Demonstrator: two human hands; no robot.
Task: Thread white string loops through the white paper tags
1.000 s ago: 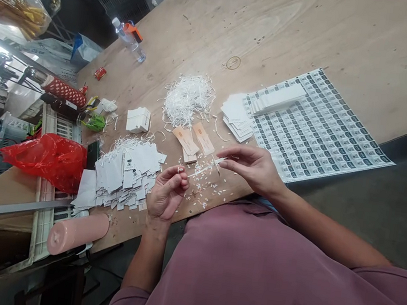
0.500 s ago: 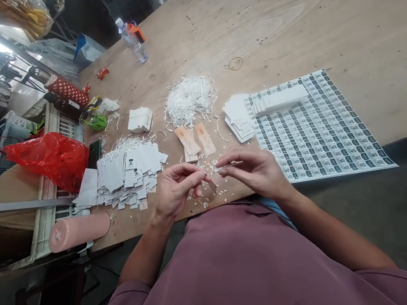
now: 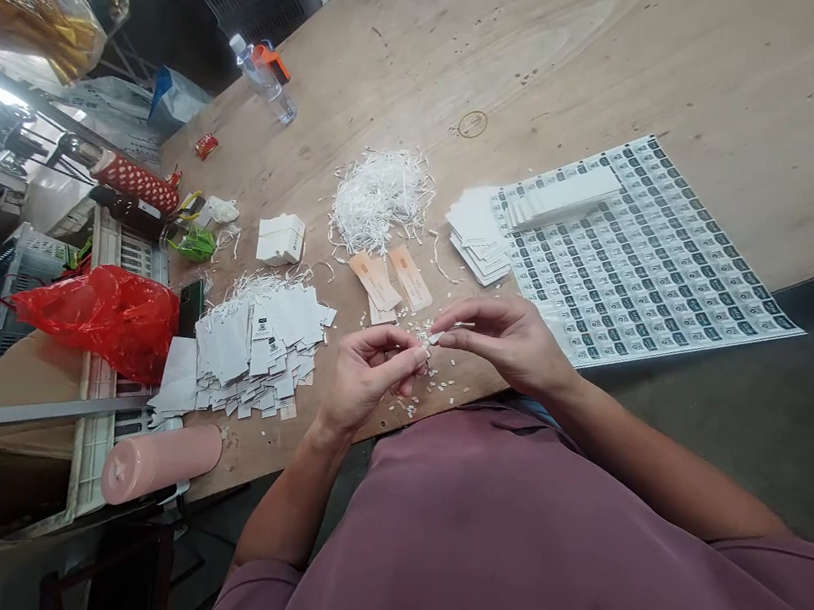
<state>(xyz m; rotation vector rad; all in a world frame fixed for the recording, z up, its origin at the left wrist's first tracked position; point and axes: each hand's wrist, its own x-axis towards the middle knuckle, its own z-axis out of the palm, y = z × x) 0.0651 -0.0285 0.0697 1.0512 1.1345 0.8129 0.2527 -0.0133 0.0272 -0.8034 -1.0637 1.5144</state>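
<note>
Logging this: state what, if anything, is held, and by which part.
The right grip pinches a small white piece; which part cannot be told. What the left grip holds is unclear.

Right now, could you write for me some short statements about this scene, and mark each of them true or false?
The right hand pinches a small white piece. True.
The left hand touches the red bag. False: the left hand is near the right hand; the red bag lies farther left.
Some white strings lie in a heap. True.
The printed sheet lies left of the hands. False: the printed sheet lies right of them.
</note>
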